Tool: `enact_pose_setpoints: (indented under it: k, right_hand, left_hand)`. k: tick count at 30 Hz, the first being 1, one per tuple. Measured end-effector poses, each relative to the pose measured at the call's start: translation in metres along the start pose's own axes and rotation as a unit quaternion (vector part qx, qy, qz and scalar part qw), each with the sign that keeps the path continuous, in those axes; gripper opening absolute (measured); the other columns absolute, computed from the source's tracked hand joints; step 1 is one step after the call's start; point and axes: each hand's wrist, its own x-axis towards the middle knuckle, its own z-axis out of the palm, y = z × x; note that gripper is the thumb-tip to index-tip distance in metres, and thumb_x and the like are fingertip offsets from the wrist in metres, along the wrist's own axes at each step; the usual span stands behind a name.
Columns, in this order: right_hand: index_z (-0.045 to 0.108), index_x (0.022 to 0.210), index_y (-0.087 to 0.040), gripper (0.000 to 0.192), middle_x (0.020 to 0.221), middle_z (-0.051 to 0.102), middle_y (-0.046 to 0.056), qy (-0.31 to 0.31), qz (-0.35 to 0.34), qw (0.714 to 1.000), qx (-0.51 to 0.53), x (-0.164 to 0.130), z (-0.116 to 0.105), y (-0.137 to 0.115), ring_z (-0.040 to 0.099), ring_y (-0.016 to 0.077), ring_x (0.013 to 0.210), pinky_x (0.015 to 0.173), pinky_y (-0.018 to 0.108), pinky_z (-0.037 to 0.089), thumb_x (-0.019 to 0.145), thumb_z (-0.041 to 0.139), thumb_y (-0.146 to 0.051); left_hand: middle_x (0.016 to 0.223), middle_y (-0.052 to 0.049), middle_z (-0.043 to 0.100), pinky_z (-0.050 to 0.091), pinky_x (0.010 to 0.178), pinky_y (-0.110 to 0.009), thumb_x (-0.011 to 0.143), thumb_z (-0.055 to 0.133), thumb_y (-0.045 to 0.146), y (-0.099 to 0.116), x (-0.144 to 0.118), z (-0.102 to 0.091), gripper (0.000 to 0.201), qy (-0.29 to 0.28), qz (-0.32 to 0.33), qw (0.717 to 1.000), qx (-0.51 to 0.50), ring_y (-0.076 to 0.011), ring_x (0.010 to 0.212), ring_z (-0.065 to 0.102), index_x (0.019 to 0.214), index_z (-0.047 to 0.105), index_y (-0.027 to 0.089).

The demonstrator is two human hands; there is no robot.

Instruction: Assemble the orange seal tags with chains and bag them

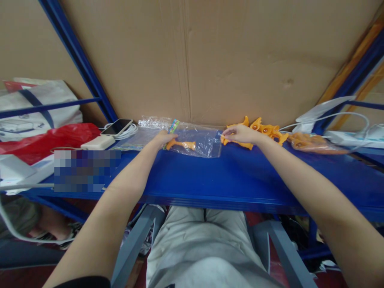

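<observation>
My left hand (163,138) is closed at the left end of a clear plastic bag (208,146) with a small colourful label (174,126). An orange plastic piece (184,145) with a flared end lies at that bag, just right of my left fingers; it seems to be inside. My right hand (238,133) pinches another orange plastic piece (244,145), near the bag's right end. Beyond the right wrist is a pile of similar orange pieces (267,129). Flat clear bags (132,138) lie left of my left hand.
A phone (118,127), a white power bank (98,143) and a red plastic bag (60,138) lie on the left. On the right are a bagged orange bundle (313,143) and white cables (336,114). Cardboard (240,60) stands behind the blue shelf (195,180).
</observation>
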Motion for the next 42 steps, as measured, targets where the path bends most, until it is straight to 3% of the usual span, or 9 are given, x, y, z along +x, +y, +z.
enact_pose_setpoints:
  k: [5, 10, 14, 18, 22, 26, 34, 38, 42]
  right_hand:
    - [0.076, 0.078, -0.018, 0.012, 0.083, 0.075, 0.01, 0.011, 0.072, 0.967, -0.246, -0.022, -0.037, 0.008, 0.07, 0.0259, 0.089, 0.087, 0.037, 0.051, 0.083, 0.069, -0.027]
    - [0.074, 0.077, -0.016, 0.02, 0.076, 0.072, 0.01, -0.063, 0.195, 0.908, -0.366, -0.034, -0.041, 0.004, 0.071, 0.026, 0.083, 0.081, 0.036, 0.051, 0.087, 0.067, -0.031]
    - [0.075, 0.082, -0.015, 0.021, 0.087, 0.074, 0.012, -0.098, 0.198, 0.886, -0.407, -0.034, -0.036, 0.002, 0.071, 0.0274, 0.089, 0.081, 0.035, 0.052, 0.088, 0.065, -0.033]
    - [0.076, 0.094, -0.014, 0.022, 0.104, 0.074, 0.017, -0.093, 0.175, 0.876, -0.44, -0.03, -0.028, 0.011, 0.07, 0.0315, 0.1, 0.084, 0.037, 0.053, 0.084, 0.07, -0.032]
    - [0.075, 0.101, -0.013, 0.029, 0.105, 0.074, 0.017, -0.1, 0.161, 0.873, -0.45, -0.027, -0.021, 0.02, 0.069, 0.0328, 0.102, 0.084, 0.039, 0.054, 0.082, 0.07, -0.034]
    - [0.076, 0.094, -0.013, 0.024, 0.099, 0.074, 0.018, -0.074, 0.143, 0.886, -0.434, -0.027, -0.023, 0.021, 0.07, 0.0331, 0.099, 0.084, 0.039, 0.054, 0.08, 0.07, -0.032]
    - [0.07, 0.107, -0.015, 0.033, 0.093, 0.074, 0.011, 0.141, 0.021, 0.959, -0.247, -0.029, -0.048, 0.015, 0.07, 0.0238, 0.081, 0.073, 0.034, 0.055, 0.082, 0.069, -0.036]
    - [0.07, 0.104, -0.017, 0.03, 0.078, 0.072, 0.005, 0.098, 0.01, 0.988, -0.115, -0.033, -0.042, 0.007, 0.066, 0.0177, 0.065, 0.061, 0.029, 0.054, 0.081, 0.072, -0.037]
    - [0.072, 0.092, -0.018, 0.026, 0.069, 0.068, 0.002, 0.036, 0.02, 0.996, -0.083, -0.034, -0.028, 0.0, 0.062, 0.0151, 0.056, 0.056, 0.028, 0.051, 0.077, 0.076, -0.039]
  left_hand:
    - [0.082, -0.018, 0.073, 0.054, 0.071, -0.031, 0.08, 0.069, 0.038, 0.002, -0.002, -0.007, 0.027, 0.059, 0.028, 0.981, 0.185, -0.0337, 0.097, 0.071, 0.088, 0.07, 0.012]
    - [0.12, -0.022, 0.069, 0.05, 0.095, -0.048, 0.081, 0.065, 0.033, 0.007, -0.015, -0.002, 0.04, 0.079, 0.002, 0.962, 0.261, -0.0389, 0.117, 0.063, 0.115, 0.066, 0.012]
    - [0.136, -0.021, 0.059, 0.043, 0.107, -0.05, 0.086, 0.06, 0.03, 0.005, -0.018, 0.006, 0.046, 0.125, 0.11, 0.958, 0.235, -0.0369, 0.13, 0.054, 0.128, 0.057, 0.012]
    - [0.138, -0.021, 0.057, 0.037, 0.115, -0.037, 0.091, 0.053, 0.027, 0.002, -0.008, 0.018, 0.044, 0.097, 0.246, 0.949, 0.172, -0.0279, 0.134, 0.05, 0.13, 0.054, 0.006]
    - [0.15, -0.019, 0.049, 0.03, 0.119, -0.038, 0.093, 0.046, 0.033, -0.004, 0.008, 0.032, 0.052, 0.037, 0.255, 0.948, 0.188, -0.0269, 0.144, 0.041, 0.139, 0.049, 0.007]
    - [0.159, -0.016, 0.037, 0.025, 0.122, -0.04, 0.097, 0.037, 0.04, -0.012, 0.019, 0.038, 0.06, -0.015, 0.219, 0.949, 0.225, -0.0272, 0.15, 0.03, 0.149, 0.041, 0.01]
    - [0.162, -0.011, 0.031, 0.018, 0.124, -0.036, 0.097, 0.028, 0.045, -0.011, 0.021, 0.037, 0.065, -0.081, 0.243, 0.937, 0.237, -0.0223, 0.152, 0.025, 0.153, 0.037, 0.012]
    - [0.161, -0.011, 0.031, 0.016, 0.125, -0.035, 0.096, 0.025, 0.043, -0.008, 0.017, 0.037, 0.067, -0.097, 0.261, 0.931, 0.238, -0.0205, 0.152, 0.025, 0.153, 0.036, 0.01]
    - [0.161, -0.012, 0.031, 0.015, 0.125, -0.035, 0.095, 0.024, 0.044, -0.003, 0.009, 0.037, 0.069, -0.11, 0.266, 0.927, 0.239, -0.0208, 0.152, 0.024, 0.153, 0.035, 0.008]
